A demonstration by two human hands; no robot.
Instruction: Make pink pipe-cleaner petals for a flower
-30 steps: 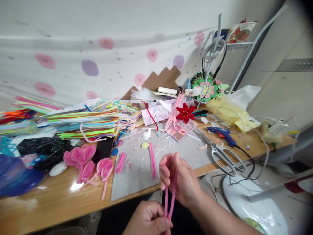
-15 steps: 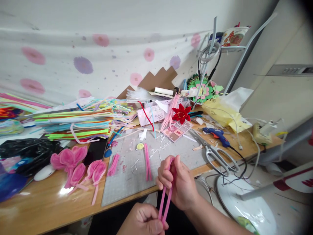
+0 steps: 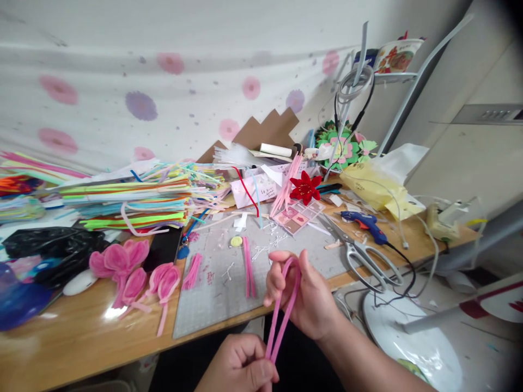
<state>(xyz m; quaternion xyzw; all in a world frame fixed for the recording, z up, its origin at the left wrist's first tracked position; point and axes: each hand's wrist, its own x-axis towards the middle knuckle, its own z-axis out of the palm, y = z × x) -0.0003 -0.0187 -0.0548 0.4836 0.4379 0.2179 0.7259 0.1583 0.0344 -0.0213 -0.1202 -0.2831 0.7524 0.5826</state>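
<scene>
A pink pipe cleaner (image 3: 281,313) is bent into a long, narrow loop, rounded at the top. Low in the view, my left hand (image 3: 245,362) pinches its lower ends together between thumb and fingers. My right hand (image 3: 306,299) is open around the upper bend, thumb and fingers apart, with the loop lying against its inner side. Just beyond, on the grey cutting mat (image 3: 229,316), lie some straight pink pipe cleaners (image 3: 249,268) and a shorter pink bundle (image 3: 193,271). Finished-looking pink fuzzy petals (image 3: 122,261) rest on the wooden table to the left.
Large scissors (image 3: 363,256) and a blue glue gun (image 3: 368,224) lie at the right. Stacked coloured pipe cleaners (image 3: 126,198) fill the back left. A red fuzzy flower (image 3: 305,188) sits near a pink palette (image 3: 296,218). A yellow disc (image 3: 236,241) and white bits are on the mat.
My right thumb and fingers have spread apart from their closed hold at the top bend, and the loop there is wider and rounder. My left hand keeps its pinch.
</scene>
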